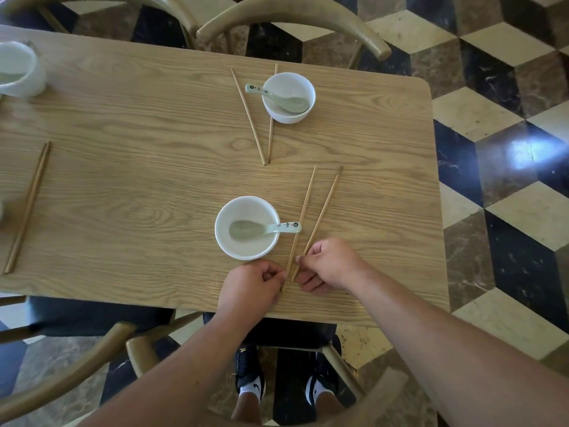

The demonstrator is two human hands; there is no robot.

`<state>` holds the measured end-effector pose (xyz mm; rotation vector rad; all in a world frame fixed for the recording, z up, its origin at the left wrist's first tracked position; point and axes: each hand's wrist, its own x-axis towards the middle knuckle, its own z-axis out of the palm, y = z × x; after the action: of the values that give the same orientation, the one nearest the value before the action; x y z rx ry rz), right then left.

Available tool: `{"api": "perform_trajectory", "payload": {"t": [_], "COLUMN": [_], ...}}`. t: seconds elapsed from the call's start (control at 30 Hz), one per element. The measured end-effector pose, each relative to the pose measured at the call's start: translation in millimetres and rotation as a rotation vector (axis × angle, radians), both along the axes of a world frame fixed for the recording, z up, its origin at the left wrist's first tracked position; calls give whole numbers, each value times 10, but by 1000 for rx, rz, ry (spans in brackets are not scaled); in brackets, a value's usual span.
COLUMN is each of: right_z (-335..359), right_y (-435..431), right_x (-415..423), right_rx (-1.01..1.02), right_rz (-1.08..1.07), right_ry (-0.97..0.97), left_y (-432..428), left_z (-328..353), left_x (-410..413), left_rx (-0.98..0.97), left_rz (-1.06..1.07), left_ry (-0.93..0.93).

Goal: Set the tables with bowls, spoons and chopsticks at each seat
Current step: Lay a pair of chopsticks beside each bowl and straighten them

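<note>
Wooden table [123, 186], near bowl [224, 241] just beside pinched chopsticks [321, 211], chairs [292, 12] around

cam: head-worn, single view | aim: forward and steeply down across the tabletop [154, 167] from its near edge | range: close, tabletop fills the middle | lens: wide-angle, chairs [366, 38] and floor [508, 226] bend at the borders

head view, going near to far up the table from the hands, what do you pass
left hand pinching left chopstick, level with right hand pinching right chopstick → near bowl → far bowl → chair back
</note>
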<state>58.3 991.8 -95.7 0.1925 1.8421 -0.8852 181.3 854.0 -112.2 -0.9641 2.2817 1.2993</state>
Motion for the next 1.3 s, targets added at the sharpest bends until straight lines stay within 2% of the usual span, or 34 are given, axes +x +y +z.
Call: {"api": "perform_trajectory", "payload": {"t": [0.33, 0.6, 0.9, 1.1, 1.3], "right_z": [-94, -104, -34, -26, -60], "right_y": [-79, -138, 46, 5, 1], "right_x": [248, 39, -18, -164, -191], "right_rx": [217, 211, -8, -13, -12], "right_rz": [122, 98, 122, 170, 163], "right_ry": [346, 111, -11, -140, -161], "left_y": [-25, -44, -27, 1, 29], "left_z": [-50, -72, -71, -56, -84], "left_x": [27, 29, -18, -59, -69], "left_rx": [17, 46, 37, 7, -23], "left_rz": [-15, -15, -13, 18, 35], "left_ry": [24, 25, -9, -49, -39]}}
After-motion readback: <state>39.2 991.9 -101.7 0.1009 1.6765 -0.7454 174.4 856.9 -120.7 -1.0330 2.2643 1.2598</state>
